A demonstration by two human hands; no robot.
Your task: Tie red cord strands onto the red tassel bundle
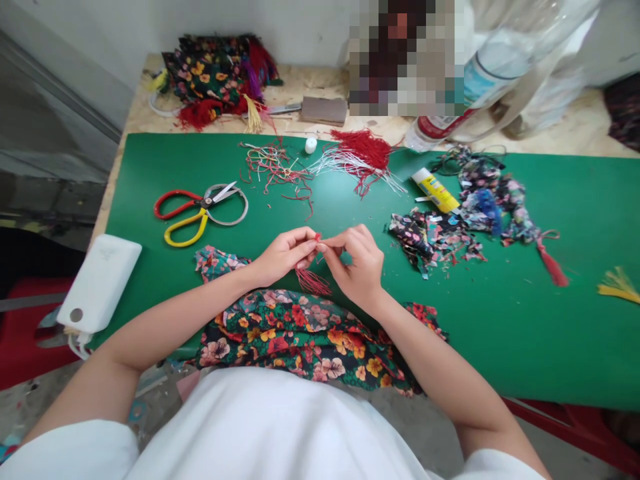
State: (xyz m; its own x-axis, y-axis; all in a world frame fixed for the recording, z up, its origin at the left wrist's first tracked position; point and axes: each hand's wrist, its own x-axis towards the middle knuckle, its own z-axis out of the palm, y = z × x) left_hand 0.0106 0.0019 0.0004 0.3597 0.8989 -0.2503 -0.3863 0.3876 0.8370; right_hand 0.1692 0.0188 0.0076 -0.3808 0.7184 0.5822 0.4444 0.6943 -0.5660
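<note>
My left hand (284, 255) and my right hand (356, 262) meet above the green mat (525, 320), fingertips pinched together on the top of a small red tassel (313, 280) whose fringe hangs down between them. Just below my hands lies a dark floral fabric piece (305, 340) at the mat's near edge. A smaller floral scrap (215, 261) lies beside my left wrist.
Red- and yellow-handled scissors (200, 210) lie left of my hands, a white power bank (99, 283) at the mat's left edge. Loose red cords (280, 170), red tassels (363, 152), a yellow glue tube (436, 190) and floral scraps (440, 237) lie further back. A plastic bottle (450, 120) and fabric pile (215, 77) sit behind.
</note>
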